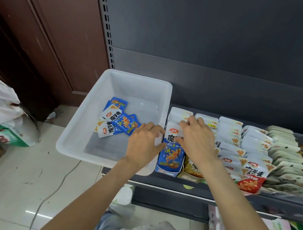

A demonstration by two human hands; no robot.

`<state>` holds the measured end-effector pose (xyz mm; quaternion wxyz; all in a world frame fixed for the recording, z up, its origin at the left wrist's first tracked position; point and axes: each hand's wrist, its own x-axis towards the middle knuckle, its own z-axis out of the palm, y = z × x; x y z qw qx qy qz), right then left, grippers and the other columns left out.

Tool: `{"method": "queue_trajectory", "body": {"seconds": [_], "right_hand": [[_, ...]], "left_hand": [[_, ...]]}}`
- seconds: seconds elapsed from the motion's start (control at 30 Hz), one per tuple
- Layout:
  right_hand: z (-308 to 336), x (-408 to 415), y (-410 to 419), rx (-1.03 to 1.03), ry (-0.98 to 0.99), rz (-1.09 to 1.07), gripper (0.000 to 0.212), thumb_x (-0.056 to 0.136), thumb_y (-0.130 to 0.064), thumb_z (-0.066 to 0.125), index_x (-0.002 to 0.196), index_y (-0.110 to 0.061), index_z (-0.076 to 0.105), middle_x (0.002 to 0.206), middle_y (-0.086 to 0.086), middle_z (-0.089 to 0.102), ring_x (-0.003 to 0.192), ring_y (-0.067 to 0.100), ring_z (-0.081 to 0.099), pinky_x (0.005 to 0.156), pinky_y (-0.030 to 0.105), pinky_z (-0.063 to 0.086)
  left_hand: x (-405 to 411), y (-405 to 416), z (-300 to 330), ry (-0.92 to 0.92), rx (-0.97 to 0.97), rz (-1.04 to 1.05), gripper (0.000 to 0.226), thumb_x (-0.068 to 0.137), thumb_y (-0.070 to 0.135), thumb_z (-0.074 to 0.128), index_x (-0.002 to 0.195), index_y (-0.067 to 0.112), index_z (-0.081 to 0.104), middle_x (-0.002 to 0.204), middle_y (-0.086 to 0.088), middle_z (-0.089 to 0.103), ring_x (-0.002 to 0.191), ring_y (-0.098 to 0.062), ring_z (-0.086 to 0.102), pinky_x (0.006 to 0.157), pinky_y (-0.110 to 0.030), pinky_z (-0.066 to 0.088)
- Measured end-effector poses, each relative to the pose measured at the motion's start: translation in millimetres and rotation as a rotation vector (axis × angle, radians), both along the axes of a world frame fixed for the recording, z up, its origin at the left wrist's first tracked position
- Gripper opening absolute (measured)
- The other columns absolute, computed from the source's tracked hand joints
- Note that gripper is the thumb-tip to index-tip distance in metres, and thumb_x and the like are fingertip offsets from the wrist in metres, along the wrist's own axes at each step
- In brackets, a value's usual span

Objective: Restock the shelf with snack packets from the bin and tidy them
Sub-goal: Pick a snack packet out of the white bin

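together both hands, left hand (144, 141) and right hand (196, 139), pinch glossy blue packet (171, 153); translucent rectangular bin (80, 125) beside.

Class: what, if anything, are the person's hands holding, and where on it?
Both hands, left and right, hold the front blue packet of the shelf row, fingers on its white top part.

Bin (79, 134) on shelf (213, 191) left end; packets (116, 119) inside; packet rows (239, 142) right.

Even indoor light, wide-angle edge distortion
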<state>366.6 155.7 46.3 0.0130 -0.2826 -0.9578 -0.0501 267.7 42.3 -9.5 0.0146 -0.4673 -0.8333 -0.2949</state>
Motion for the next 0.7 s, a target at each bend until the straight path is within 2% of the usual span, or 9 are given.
{"method": "queue_trajectory", "body": {"seconds": [0.07,0.17,0.27,0.33,0.4,0.43,0.5,0.6,0.7], "right_hand": [[1,1,4,-0.047,0.05,-0.086,0.056,0.081,-0.047,0.067,0.122,-0.014,0.046,0.118,0.006,0.048,0.107,0.022,0.048,0.08,0.029,0.044],[9,10,9,-0.237,0.248,-0.122,0.062,0.076,-0.043,0.074,0.125,-0.02,0.043,0.12,0.004,0.044,0.111,0.021,0.044,0.082,0.03,0.042],[24,16,1,-0.402,0.486,-0.087,0.048,0.083,-0.036,0.069,0.124,-0.024,0.047,0.119,-0.001,0.049,0.108,0.016,0.047,0.081,0.028,0.041],[36,11,-15,-0.476,0.625,-0.022,0.034,0.088,-0.029,0.063,0.12,-0.024,0.052,0.11,-0.007,0.054,0.096,0.007,0.051,0.075,0.021,0.042],[41,-6,-35,-0.565,0.681,0.074,0.023,0.09,-0.022,0.061,0.112,-0.024,0.057,0.095,-0.013,0.058,0.083,0.003,0.054,0.067,0.013,0.041],[38,-20,-44,-0.606,0.659,0.123,0.018,0.09,-0.02,0.06,0.108,-0.023,0.059,0.09,-0.013,0.061,0.079,0.003,0.056,0.065,0.012,0.041],[18,-59,-59,-0.64,0.532,0.187,0.014,0.09,-0.02,0.059,0.104,-0.021,0.062,0.088,-0.011,0.065,0.077,0.005,0.059,0.068,0.019,0.047],[-32,-129,-65,-0.597,0.274,0.16,0.023,0.091,-0.021,0.054,0.113,-0.018,0.061,0.105,-0.001,0.066,0.094,0.02,0.06,0.08,0.031,0.049],[-78,-179,-55,-0.541,0.029,0.077,0.036,0.093,-0.027,0.053,0.126,-0.011,0.053,0.123,0.012,0.054,0.113,0.029,0.051,0.091,0.036,0.044]], "left_hand": [[-1,0,1,-0.032,-0.026,0.02,0.038,0.078,0.036,0.073,0.109,0.021,0.058,0.093,0.002,0.06,0.087,-0.015,0.055,0.072,-0.023,0.042],[-4,-5,2,-0.115,-0.011,0.027,0.036,0.081,0.037,0.069,0.111,0.023,0.055,0.097,0.006,0.058,0.092,-0.011,0.051,0.069,-0.019,0.038],[-12,-23,3,-0.192,0.131,0.058,0.027,0.082,0.029,0.069,0.106,0.022,0.059,0.095,0.009,0.059,0.085,-0.006,0.05,0.068,-0.018,0.044],[-25,-44,2,-0.198,0.224,0.129,0.021,0.082,0.022,0.069,0.102,0.02,0.062,0.095,0.012,0.06,0.083,-0.004,0.051,0.07,-0.013,0.041],[-47,-67,-4,-0.167,0.229,0.214,0.02,0.08,0.013,0.07,0.097,0.019,0.064,0.095,0.012,0.062,0.081,-0.005,0.052,0.069,-0.014,0.038],[-59,-77,-6,-0.165,0.198,0.25,0.021,0.079,0.011,0.069,0.097,0.019,0.064,0.095,0.011,0.063,0.079,-0.008,0.054,0.068,-0.016,0.037],[-87,-89,-10,-0.21,0.132,0.305,0.022,0.08,0.009,0.066,0.1,0.018,0.063,0.096,0.007,0.066,0.082,-0.013,0.059,0.068,-0.019,0.037],[-122,-80,-17,-0.334,0.012,0.343,0.024,0.084,0.01,0.061,0.108,0.014,0.061,0.104,0.0,0.067,0.09,-0.018,0.063,0.073,-0.024,0.044],[-148,-61,-34,-0.353,-0.282,0.303,0.036,0.088,0.015,0.055,0.125,0.012,0.055,0.126,-0.004,0.06,0.111,-0.023,0.058,0.091,-0.031,0.043]]}}
